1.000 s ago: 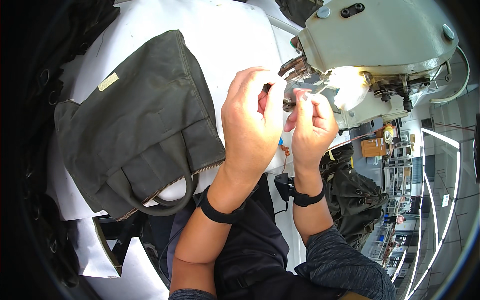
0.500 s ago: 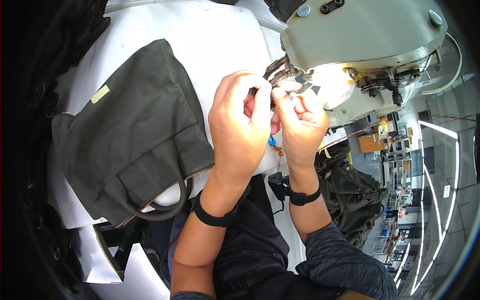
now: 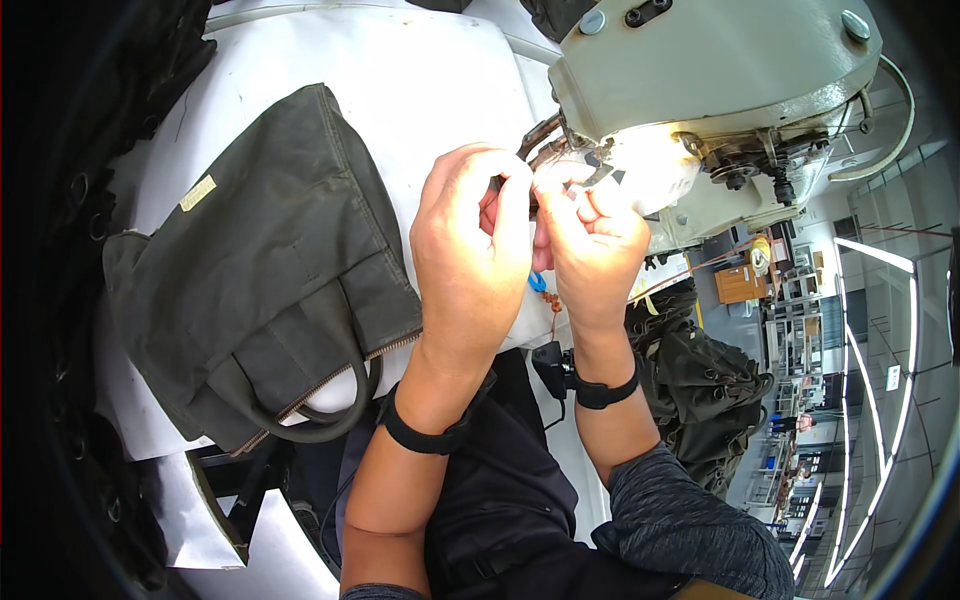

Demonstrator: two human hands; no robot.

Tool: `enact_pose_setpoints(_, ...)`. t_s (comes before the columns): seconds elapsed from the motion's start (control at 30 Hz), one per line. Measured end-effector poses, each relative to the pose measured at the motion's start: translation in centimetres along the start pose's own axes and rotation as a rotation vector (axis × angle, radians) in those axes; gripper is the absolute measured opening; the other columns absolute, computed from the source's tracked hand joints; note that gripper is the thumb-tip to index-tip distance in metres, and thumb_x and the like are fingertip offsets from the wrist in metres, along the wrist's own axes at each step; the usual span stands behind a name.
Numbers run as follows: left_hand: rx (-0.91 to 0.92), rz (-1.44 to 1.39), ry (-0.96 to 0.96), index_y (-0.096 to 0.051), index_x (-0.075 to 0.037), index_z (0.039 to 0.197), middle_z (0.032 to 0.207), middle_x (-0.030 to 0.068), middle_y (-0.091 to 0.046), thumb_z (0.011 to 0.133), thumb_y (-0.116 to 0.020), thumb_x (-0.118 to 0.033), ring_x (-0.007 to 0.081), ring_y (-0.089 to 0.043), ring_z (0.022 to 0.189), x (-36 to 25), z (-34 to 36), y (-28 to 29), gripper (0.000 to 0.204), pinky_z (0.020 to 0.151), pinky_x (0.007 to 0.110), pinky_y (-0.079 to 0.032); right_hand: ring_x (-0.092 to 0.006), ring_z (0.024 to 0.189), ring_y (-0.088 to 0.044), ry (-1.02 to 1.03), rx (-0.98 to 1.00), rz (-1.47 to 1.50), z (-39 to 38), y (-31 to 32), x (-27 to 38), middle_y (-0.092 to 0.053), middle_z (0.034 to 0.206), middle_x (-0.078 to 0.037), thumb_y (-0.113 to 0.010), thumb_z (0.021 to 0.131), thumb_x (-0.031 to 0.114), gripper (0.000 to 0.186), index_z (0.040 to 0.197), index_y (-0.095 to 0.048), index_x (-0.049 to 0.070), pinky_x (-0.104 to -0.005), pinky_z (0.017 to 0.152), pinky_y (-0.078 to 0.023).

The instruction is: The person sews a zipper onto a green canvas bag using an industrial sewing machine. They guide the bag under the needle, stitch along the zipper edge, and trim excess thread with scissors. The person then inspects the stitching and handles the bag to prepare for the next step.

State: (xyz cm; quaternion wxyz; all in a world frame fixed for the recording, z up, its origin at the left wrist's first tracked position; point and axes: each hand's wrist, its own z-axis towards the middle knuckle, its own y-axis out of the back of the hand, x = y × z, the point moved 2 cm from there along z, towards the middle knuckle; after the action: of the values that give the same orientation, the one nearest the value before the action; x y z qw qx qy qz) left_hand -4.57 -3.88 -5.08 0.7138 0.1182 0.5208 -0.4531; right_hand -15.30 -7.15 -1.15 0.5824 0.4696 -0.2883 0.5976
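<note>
Both my hands are raised close together in front of the needle area of a pale green sewing machine (image 3: 710, 75). My left hand (image 3: 470, 235) is closed in a pinch, thumb and forefinger pressed together. Against it, my right hand (image 3: 592, 235) pinches too, its fingertips nearly touching the left ones. Whatever lies between the fingertips is too small or hidden to name. A dark olive fabric bag (image 3: 265, 250) with a handle (image 3: 345, 330) and a brass-toned zipper (image 3: 320, 395) lies to the left of my hands, untouched.
The bag rests on a white work surface (image 3: 430, 60). Below my hands hang a blue clip (image 3: 538, 282) and a brown beaded cord (image 3: 552, 300). More dark olive bags (image 3: 700, 385) are piled at the right. Dark fabric items (image 3: 60, 250) line the left edge.
The machine and my hands sit slightly further left in the picture. My fingertips remain pinched close together, and the bag keeps its place.
</note>
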Motion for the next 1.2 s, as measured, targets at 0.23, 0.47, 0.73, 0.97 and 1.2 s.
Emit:
enact_pose_setpoints(0.23,0.005,0.0,-0.012,-0.068,0.006,0.104,0.115,0.0118,-0.068,0.099,-0.065,-0.002,0.0116,-0.065,0.079,0.0,0.1,0.1,0.009,0.067,0.026,-0.054,-0.0058,0.05,-0.054,0.023,0.04,0.002,0.3,-0.2,0.2,-0.063,0.065,-0.002,-0.066,0.1,-0.002,0.004,0.098,-0.068,-0.006,-0.0211,0.044,-0.039)
enact_pose_setpoints(0.47,0.021,-0.066,0.073,-0.067,0.006,0.104,0.117,0.0103,-0.066,0.1,-0.065,-0.002,0.011,-0.065,0.078,0.1,-0.2,0.0,0.009,0.064,0.026,-0.053,-0.0054,0.052,-0.055,0.075,0.023,0.02,0.2,-0.5,0.1,-0.063,0.068,-0.002,-0.064,0.099,-0.004,0.006,0.094,-0.066,-0.003,-0.0213,0.046,-0.04)
enact_pose_setpoints(0.73,0.034,-0.031,0.099,-0.068,0.006,0.117,0.099,0.0068,-0.068,0.107,-0.058,-0.01,0.0089,-0.062,0.079,0.0,-0.3,0.5,0.021,0.072,0.026,-0.053,-0.0079,0.06,-0.059,0.037,0.023,0.156,-0.6,-0.2,-1.1,-0.064,0.073,-0.003,-0.062,0.1,-0.002,0.001,0.099,-0.063,-0.003,-0.0221,0.054,-0.046)
enact_pose_setpoints(0.97,-0.015,-0.17,0.285,-0.06,0.008,0.131,0.118,0.0114,-0.067,0.108,-0.052,-0.01,0.0127,-0.063,0.096,-2.0,-1.6,1.6,0.03,0.085,0.026,-0.053,-0.0141,0.076,-0.065,0.045,-0.15,0.314,-2.7,2.1,-1.0,-0.066,0.098,-0.01,-0.06,0.1,0.007,0.006,0.104,-0.058,0.003,-0.0253,0.059,-0.051)
enact_pose_setpoints(1.2,-0.034,0.12,0.065,-0.054,0.007,0.137,0.126,0.0187,-0.064,0.103,-0.054,-0.006,0.0228,-0.064,0.112,-1.1,-2.2,2.6,0.036,0.094,0.033,-0.051,-0.0173,0.063,-0.056,-0.392,0.205,1.069,-4.5,4.1,-1.5,-0.053,0.074,-0.002,-0.056,0.102,0.018,0.009,0.1,-0.055,0.01,-0.0329,0.06,-0.048)
